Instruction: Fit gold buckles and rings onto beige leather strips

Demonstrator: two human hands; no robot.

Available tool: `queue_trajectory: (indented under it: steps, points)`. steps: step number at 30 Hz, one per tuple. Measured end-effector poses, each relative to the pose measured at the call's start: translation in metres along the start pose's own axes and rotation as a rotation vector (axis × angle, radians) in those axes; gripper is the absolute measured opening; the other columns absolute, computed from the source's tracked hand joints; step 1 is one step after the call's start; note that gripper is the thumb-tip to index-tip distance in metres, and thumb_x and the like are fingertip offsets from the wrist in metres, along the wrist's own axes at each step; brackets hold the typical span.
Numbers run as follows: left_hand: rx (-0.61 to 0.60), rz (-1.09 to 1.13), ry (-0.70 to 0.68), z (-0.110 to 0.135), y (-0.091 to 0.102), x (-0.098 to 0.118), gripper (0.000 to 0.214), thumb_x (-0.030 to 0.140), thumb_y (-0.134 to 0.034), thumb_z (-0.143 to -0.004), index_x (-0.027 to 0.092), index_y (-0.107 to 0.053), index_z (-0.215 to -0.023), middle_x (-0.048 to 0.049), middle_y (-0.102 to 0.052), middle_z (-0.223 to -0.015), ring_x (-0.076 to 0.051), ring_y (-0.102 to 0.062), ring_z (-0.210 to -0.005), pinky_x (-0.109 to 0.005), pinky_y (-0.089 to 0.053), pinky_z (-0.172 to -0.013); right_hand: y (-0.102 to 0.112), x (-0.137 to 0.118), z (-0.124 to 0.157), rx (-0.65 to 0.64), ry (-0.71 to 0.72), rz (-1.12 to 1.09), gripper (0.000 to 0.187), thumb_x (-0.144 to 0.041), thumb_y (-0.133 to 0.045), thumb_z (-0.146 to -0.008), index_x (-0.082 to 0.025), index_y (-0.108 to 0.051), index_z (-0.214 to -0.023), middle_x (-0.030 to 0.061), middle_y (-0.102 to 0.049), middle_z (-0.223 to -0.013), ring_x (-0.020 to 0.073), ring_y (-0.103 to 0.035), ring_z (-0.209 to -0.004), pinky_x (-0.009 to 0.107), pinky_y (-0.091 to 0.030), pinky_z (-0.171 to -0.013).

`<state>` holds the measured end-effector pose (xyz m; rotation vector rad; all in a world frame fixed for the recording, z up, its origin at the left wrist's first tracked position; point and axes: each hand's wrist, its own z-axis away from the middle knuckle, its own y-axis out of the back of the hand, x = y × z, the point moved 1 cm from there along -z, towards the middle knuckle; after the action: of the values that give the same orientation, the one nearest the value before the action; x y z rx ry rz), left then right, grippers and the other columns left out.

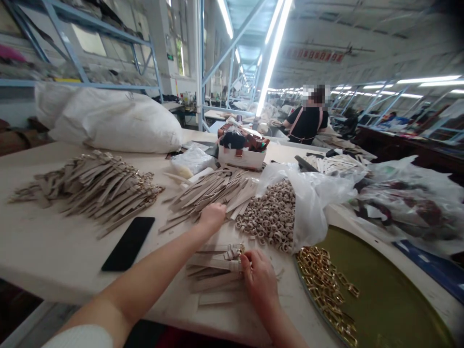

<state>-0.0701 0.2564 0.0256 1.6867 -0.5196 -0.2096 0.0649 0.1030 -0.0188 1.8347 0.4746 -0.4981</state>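
My left hand (pixel 213 217) reaches to the near edge of a pile of flat beige straps (pixel 203 191), its fingers curled at the strap ends; the fingertips are partly hidden. My right hand (pixel 260 278) pinches the buckle end of a beige strap (pixel 221 264) lying on a small stack of similar straps (pixel 213 282) at the table's front. Small gold-coloured metal shows by the right fingertips. Just beyond that hand, many small beige loops (pixel 271 212) spill from a clear plastic bag (pixel 311 208).
Gold buckles (pixel 326 285) lie on a round olive tray (pixel 387 290) at right. A black phone (pixel 128 244) and a large heap of buckled straps (pixel 97 186) are at left. Behind stand a filled white box (pixel 241 157) and a white sack (pixel 116 118). A person (pixel 307 118) works farther back.
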Motion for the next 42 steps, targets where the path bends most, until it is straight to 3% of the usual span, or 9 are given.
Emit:
queue_trajectory:
  steps: [5,10,19,28,31,34,36,39,42]
  points:
    - [0.003,-0.006,0.017,-0.04,-0.024,0.01,0.022,0.032,-0.052,-0.081,0.013,-0.06,-0.088,-0.0118,-0.059,-0.092,-0.024,-0.056,-0.091,-0.032,-0.041,-0.076,0.007,0.002,0.005,-0.005,0.004,-0.12,0.021,-0.03,-0.039,-0.088,-0.02,-0.053,-0.077,0.0035,-0.056,-0.076,0.0189,-0.051,-0.073,0.029,-0.036,-0.066]
    - [0.05,0.032,0.068,-0.036,-0.025,0.015,0.015,0.026,-0.056,-0.077,0.014,-0.059,-0.085,-0.0089,-0.06,-0.085,-0.021,-0.058,-0.084,-0.029,-0.041,-0.071,0.015,0.001,0.012,0.019,0.003,-0.17,0.02,-0.028,-0.04,-0.088,-0.019,-0.053,-0.076,0.003,-0.055,-0.073,0.0179,-0.051,-0.071,0.028,-0.036,-0.064]
    - [0.297,0.264,0.034,0.007,0.044,0.006,0.021,0.033,-0.046,-0.082,0.015,-0.057,-0.083,-0.0032,-0.06,-0.081,-0.014,-0.055,-0.076,-0.023,-0.041,-0.069,0.034,0.021,0.022,0.052,-0.078,-0.079,0.018,-0.026,-0.04,-0.086,-0.017,-0.055,-0.081,0.0042,-0.06,-0.075,0.0163,-0.055,-0.069,0.026,-0.041,-0.063]
    - [0.535,1.207,0.11,0.029,0.104,0.017,0.024,0.038,-0.058,-0.074,0.016,-0.052,-0.078,0.0027,-0.057,-0.063,-0.009,-0.054,-0.056,-0.018,-0.041,-0.053,0.03,0.052,-0.019,0.011,-0.067,0.157,0.02,-0.016,-0.046,-0.08,-0.016,-0.06,-0.095,0.0092,-0.061,-0.095,0.0178,-0.058,-0.083,0.025,-0.04,-0.071]
    - [0.296,1.403,0.186,0.05,0.106,0.037,0.018,0.034,-0.052,-0.078,0.016,-0.049,-0.079,0.0061,-0.049,-0.052,-0.005,-0.043,-0.039,-0.015,-0.033,-0.039,0.021,0.047,-0.034,0.003,-0.088,0.201,0.016,-0.02,-0.047,-0.082,-0.016,-0.061,-0.088,0.0109,-0.06,-0.09,0.019,-0.058,-0.076,0.026,-0.038,-0.064]
    - [-0.319,1.635,0.424,0.082,0.091,0.057,0.008,0.015,-0.05,-0.071,0.015,-0.05,-0.079,0.003,-0.053,-0.06,-0.003,-0.042,-0.04,-0.014,-0.032,-0.038,0.014,0.047,-0.044,-0.018,-0.115,0.209,0.012,-0.016,-0.05,-0.079,-0.015,-0.061,-0.077,0.011,-0.059,-0.083,0.0188,-0.057,-0.071,0.026,-0.036,-0.06]
    - [-0.662,1.735,0.539,0.103,0.077,0.067,0.024,0.005,-0.048,-0.061,0.013,-0.053,-0.083,-0.0015,-0.058,-0.077,-0.005,-0.051,-0.05,-0.017,-0.041,-0.046,0.014,0.049,-0.045,-0.042,-0.121,0.186,0.011,-0.014,-0.05,-0.078,-0.015,-0.06,-0.074,0.0098,-0.059,-0.08,0.0185,-0.056,-0.071,0.027,-0.036,-0.061]
    - [-0.87,1.785,0.625,0.124,0.06,0.075,0.031,0.004,-0.05,-0.058,0.012,-0.056,-0.087,-0.0051,-0.06,-0.085,-0.009,-0.056,-0.062,-0.021,-0.047,-0.057,0.022,0.053,-0.037,-0.07,-0.134,0.14,0.013,-0.017,-0.049,-0.078,-0.015,-0.06,-0.082,0.0073,-0.059,-0.078,0.0176,-0.055,-0.072,0.027,-0.038,-0.064]
    - [-0.941,1.811,0.696,0.13,0.049,0.079,0.03,0.008,-0.056,-0.061,0.012,-0.058,-0.091,-0.0065,-0.063,-0.089,-0.01,-0.059,-0.068,-0.021,-0.047,-0.062,0.035,0.048,-0.019,-0.127,-0.212,-0.218,0.031,-0.027,-0.047,-0.08,-0.016,-0.054,-0.108,0.0045,-0.06,-0.082,0.0153,-0.054,-0.069,0.026,-0.041,-0.063]
